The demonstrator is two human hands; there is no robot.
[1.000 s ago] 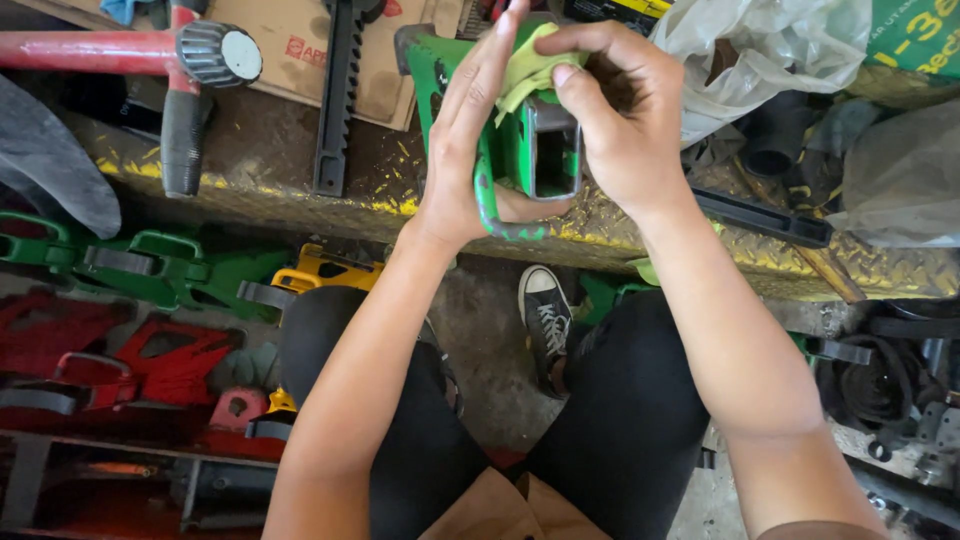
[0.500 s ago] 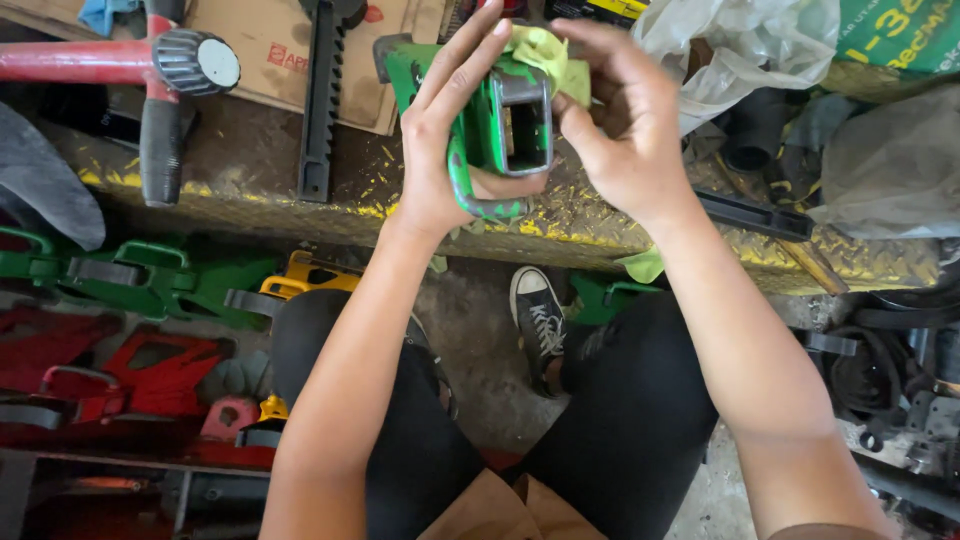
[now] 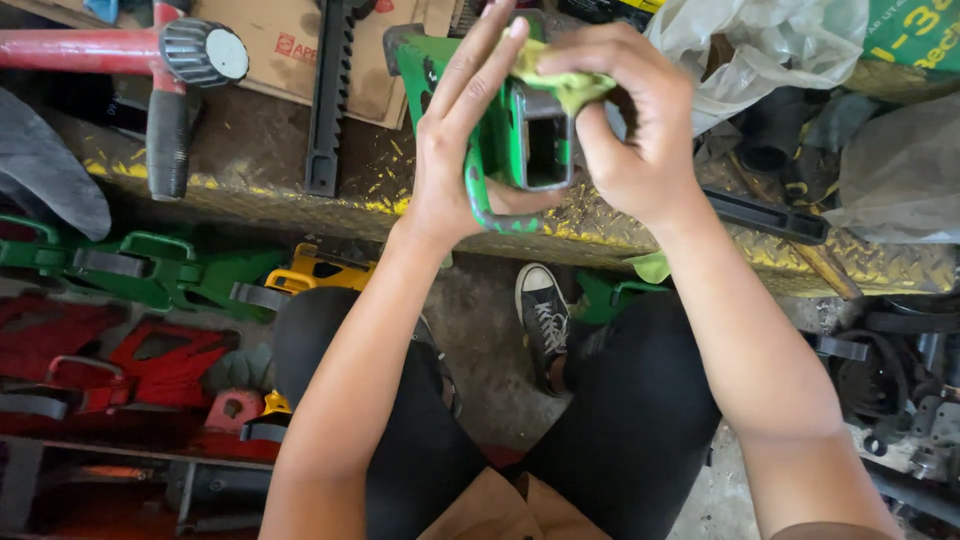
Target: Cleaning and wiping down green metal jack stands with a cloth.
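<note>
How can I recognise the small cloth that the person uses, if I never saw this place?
Find the yellow-flecked metal bench across the top. Above its front edge, the left hand holds a green metal part with a square opening. The yellow-green cloth lies over its top, pinched by the right hand; it is soft and paler than the glossy green metal.

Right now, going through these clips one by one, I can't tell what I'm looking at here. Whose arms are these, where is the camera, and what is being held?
The camera sits on a person's head and looks down, so the two bare arms are that person's own, with their dark-trousered legs and a sneaker below. The left hand grips a green metal part with a square hollow opening. The right hand presses a yellow-green cloth against its top. In front is a worn yellow bench holding a black toothed bar, a red tool with a black knob, flat cardboard and plastic bags. On the floor at left lie more green parts and red parts.
</note>
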